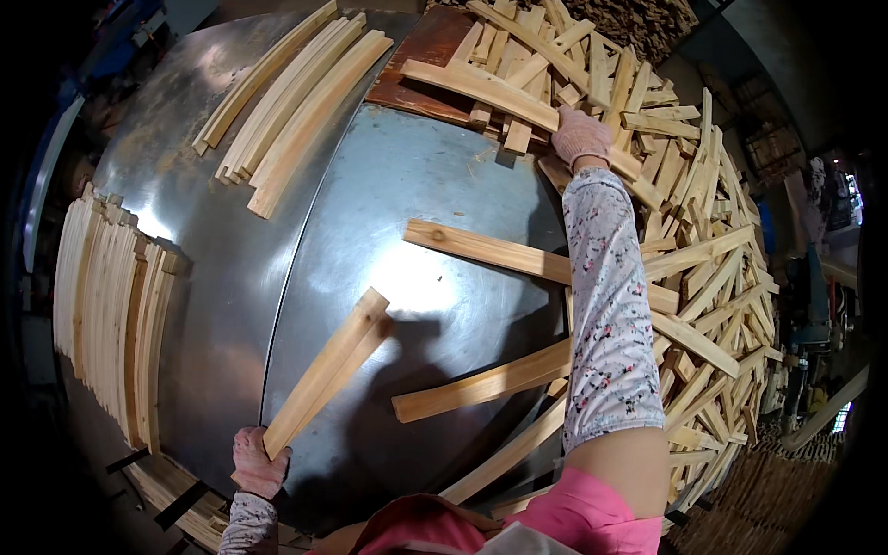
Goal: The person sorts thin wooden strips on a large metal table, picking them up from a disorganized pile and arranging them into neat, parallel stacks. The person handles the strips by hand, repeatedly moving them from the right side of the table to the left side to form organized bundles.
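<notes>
At the lower left of the metal table, my left hand (261, 462), in a pinkish glove, is closed around the near end of a wooden strip (328, 370). That strip slants away to the upper right; I cannot tell whether a second one lies against it. My right arm, in a flowered sleeve, stretches to the far right. There my gloved right hand (583, 137) grips a long wooden strip (481, 88) lying across the top of a loose heap of strips (694, 240). Its fingers are partly hidden behind the hand.
Several strips lie in rows (305, 102) at the far left of the metal table (222, 305). A tight stack of upright-edged strips (111, 314) stands at the left edge. Single strips (486, 250) jut from the heap onto the table. A reddish-brown board (425, 55) lies under the heap's far end.
</notes>
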{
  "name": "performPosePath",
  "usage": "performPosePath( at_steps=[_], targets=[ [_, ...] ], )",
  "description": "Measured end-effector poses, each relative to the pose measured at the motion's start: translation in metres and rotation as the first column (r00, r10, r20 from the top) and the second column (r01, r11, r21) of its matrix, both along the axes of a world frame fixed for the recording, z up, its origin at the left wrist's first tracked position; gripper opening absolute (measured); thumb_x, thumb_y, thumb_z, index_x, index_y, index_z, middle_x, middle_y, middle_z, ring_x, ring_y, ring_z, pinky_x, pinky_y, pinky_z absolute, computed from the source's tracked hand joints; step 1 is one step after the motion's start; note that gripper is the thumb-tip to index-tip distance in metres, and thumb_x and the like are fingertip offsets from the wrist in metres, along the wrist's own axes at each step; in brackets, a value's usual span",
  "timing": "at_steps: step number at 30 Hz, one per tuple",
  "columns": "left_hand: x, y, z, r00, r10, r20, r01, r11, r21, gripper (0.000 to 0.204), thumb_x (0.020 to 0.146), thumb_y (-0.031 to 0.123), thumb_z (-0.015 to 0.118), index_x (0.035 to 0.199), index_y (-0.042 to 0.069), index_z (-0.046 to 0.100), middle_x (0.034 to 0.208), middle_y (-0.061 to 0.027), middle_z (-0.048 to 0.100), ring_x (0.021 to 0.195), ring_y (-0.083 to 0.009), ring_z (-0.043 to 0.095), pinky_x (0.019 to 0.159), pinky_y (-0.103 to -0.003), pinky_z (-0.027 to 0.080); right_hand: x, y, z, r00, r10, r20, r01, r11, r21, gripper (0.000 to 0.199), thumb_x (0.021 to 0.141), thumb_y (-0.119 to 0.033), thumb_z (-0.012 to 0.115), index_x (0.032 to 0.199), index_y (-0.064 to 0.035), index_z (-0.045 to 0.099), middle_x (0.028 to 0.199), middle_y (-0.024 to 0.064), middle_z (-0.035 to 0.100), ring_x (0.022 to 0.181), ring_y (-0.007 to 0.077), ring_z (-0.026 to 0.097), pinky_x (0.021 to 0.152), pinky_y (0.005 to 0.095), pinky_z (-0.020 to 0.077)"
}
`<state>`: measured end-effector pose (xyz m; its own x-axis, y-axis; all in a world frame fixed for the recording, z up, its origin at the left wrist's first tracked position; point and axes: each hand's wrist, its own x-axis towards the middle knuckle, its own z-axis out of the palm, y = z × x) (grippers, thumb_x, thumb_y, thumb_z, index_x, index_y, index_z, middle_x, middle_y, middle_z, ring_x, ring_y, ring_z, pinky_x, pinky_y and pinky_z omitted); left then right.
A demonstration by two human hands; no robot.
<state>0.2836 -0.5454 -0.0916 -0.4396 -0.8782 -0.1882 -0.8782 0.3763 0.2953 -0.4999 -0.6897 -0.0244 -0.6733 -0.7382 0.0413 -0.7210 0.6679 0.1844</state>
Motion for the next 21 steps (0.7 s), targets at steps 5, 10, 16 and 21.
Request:
performPosePath(
  at_steps=[5,10,16,21],
  targets=[
    [-0.010,-0.002,-0.003,0.997,0.077,0.012,-0.077,0.997,0.030,0.058,0.072,0.025,0.084,0.121,0.006,0.059,0.117,-0.0177,0.059,0.111,-0.0413,0.057,0.096,-0.052,0.048,0.069,0.065,0.004,0.948,0.183,0.260,-0.179,0.983,-0.038,0.039,0.087,-0.034,0.067,0.115,-0.0070,0.070,0.109,0.0209,0.077,0.105,0.0379,0.074,0.090,0.0475,0.0586],
    [0.001,-0.003,-0.013,0.996,0.079,-0.036,-0.081,0.996,-0.032,0.060,0.080,0.028,0.083,0.130,0.002,0.062,0.118,-0.0236,0.065,0.114,-0.0437,0.060,0.099,-0.054,0.050,0.156,0.164,0.018,0.900,0.097,0.425,-0.175,0.973,0.148,0.051,0.087,-0.034,0.069,0.127,-0.0035,0.064,0.119,0.0237,0.074,0.113,0.0400,0.071,0.096,0.0471,0.0565],
    [0.006,-0.028,0.014,0.797,0.378,-0.471,-0.067,0.830,0.554,0.054,0.092,0.027,0.074,0.130,-0.007,0.059,0.102,-0.0147,0.070,0.095,-0.0301,0.068,0.087,-0.043,0.056,0.214,0.233,0.041,0.399,0.105,0.911,-0.091,0.993,-0.074,0.036,0.089,-0.029,0.074,0.113,-0.0012,0.068,0.108,0.0201,0.074,0.092,0.0315,0.075,0.083,0.0385,0.0604],
    [-0.034,0.013,0.053,0.432,0.816,-0.385,0.267,0.292,0.918,0.049,0.098,0.036,0.073,0.128,0.000,0.058,0.097,-0.0089,0.068,0.081,-0.0181,0.067,0.072,-0.032,0.059,0.359,0.270,0.071,-0.297,0.057,0.953,0.455,0.886,0.088,0.035,0.097,-0.026,0.068,0.108,0.0072,0.064,0.102,0.0146,0.074,0.077,0.0227,0.074,0.077,0.0348,0.0625]
  ],
)
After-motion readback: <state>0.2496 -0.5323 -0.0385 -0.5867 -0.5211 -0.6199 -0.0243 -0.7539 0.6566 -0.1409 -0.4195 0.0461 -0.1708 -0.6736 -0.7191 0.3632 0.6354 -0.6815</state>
